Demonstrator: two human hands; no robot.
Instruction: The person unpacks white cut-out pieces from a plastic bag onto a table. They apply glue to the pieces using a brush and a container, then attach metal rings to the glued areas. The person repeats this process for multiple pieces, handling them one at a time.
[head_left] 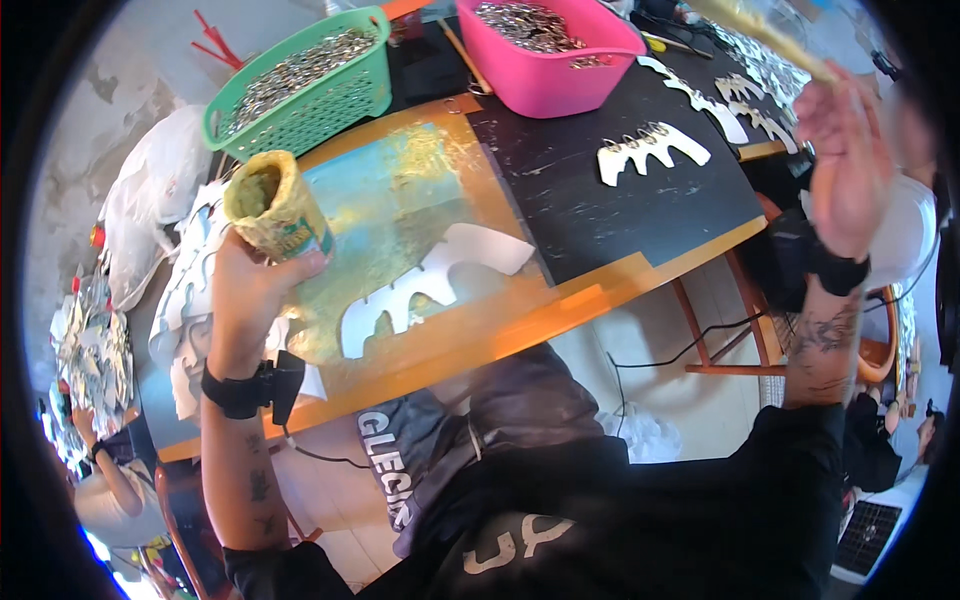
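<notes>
My left hand [255, 295] is wrapped round a can [285, 215] crusted with dried yellowish glue, its open top facing up and greenish stuff inside. At the far right, my raised right hand [850, 170] grips a long yellowish stick [760, 30], perhaps a brush, smeared by motion. Between the hands, a white cut-out piece [460, 255] with a wavy, notched edge lies on the stained part of the tabletop [400, 190]. Another such piece [655, 153], with several metal rings along its upper edge, rests on the black surface to the right.
A green basket [375, 75] and a pink basket [560, 85], both full of small metal parts, stand at the back. More cut-out pieces [195, 270] are stacked at the left. A wooden stool [725, 340] stands right of the table. Other people work at both sides.
</notes>
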